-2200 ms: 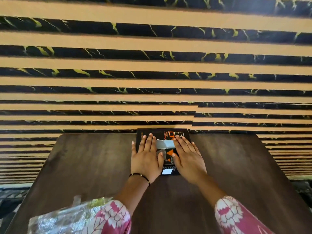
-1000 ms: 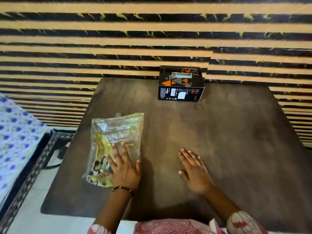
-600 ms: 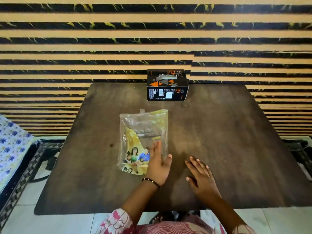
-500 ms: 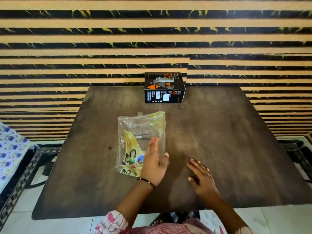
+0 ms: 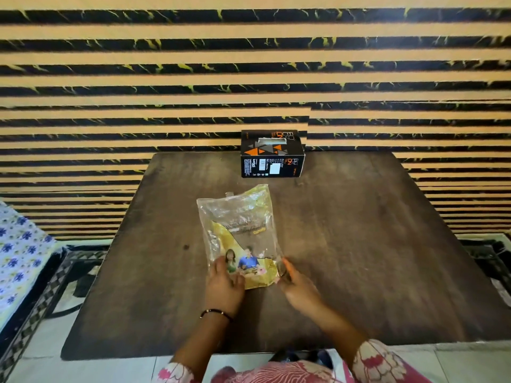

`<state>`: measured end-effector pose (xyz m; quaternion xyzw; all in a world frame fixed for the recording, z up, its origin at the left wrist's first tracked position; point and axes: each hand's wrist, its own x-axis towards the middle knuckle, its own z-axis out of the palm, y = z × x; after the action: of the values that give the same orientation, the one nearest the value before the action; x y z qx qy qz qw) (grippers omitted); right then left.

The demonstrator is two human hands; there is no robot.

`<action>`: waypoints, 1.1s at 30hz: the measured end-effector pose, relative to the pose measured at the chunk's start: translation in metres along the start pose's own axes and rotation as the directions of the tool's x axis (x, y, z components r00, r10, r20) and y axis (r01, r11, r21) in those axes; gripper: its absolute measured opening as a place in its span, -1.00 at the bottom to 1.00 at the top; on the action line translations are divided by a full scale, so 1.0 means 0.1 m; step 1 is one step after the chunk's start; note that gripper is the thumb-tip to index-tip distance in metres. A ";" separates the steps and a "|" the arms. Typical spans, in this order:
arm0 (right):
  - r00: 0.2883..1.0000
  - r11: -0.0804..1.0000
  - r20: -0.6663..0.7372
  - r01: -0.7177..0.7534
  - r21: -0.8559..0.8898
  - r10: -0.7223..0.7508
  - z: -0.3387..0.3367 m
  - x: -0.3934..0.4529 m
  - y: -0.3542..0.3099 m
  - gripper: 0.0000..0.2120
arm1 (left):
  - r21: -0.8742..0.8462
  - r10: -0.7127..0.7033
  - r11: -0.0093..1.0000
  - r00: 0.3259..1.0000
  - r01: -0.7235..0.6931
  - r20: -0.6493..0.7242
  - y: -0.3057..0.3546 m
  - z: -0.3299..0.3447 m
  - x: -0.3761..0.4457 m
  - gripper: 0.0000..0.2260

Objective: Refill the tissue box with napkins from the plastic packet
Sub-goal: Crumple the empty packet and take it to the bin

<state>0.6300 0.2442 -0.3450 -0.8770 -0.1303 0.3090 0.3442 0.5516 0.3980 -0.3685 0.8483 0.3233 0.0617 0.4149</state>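
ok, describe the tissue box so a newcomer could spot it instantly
Start from the dark wooden table and look to its far edge, against the striped wall. The tissue box stands there: black cardboard with orange triangles, unlike the clear plastic packet lying nearer the person.

Dark wooden table; striped black-and-tan wall behind; blue-flowered cloth, possibly bedding, at left.

Both hands forward — left, right — fingers curled.

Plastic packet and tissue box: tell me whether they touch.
Apart. The head view shows a strip of bare table between the plastic packet and the tissue box standing behind it.
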 end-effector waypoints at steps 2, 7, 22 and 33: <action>1.000 0.999 0.019 0.018 0.031 -0.019 0.11 0.02 -0.02 -0.46 | -0.039 0.035 0.999 0.996 -0.031 0.085 0.10 0.08 -0.06 -0.48; 0.988 0.915 0.146 -0.022 0.402 -0.040 0.29 0.07 -0.09 -0.48 | -0.024 0.195 0.981 0.966 -0.194 0.168 0.20 0.19 -0.03 -0.46; 0.997 0.590 0.063 -0.083 0.803 0.054 -0.12 0.17 -0.12 -0.71 | 0.193 0.426 0.864 0.880 -0.465 0.212 0.43 0.06 0.21 -0.87; 0.999 0.425 -0.024 0.038 0.904 -0.037 -0.47 0.12 -0.17 -0.66 | -0.021 0.545 0.833 0.815 -0.552 0.198 0.81 0.08 0.24 -0.17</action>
<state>0.6686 0.2374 -0.3120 -0.5531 0.0363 0.3228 0.7672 0.6133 0.3712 -0.3175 0.9149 0.0239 0.0886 0.3931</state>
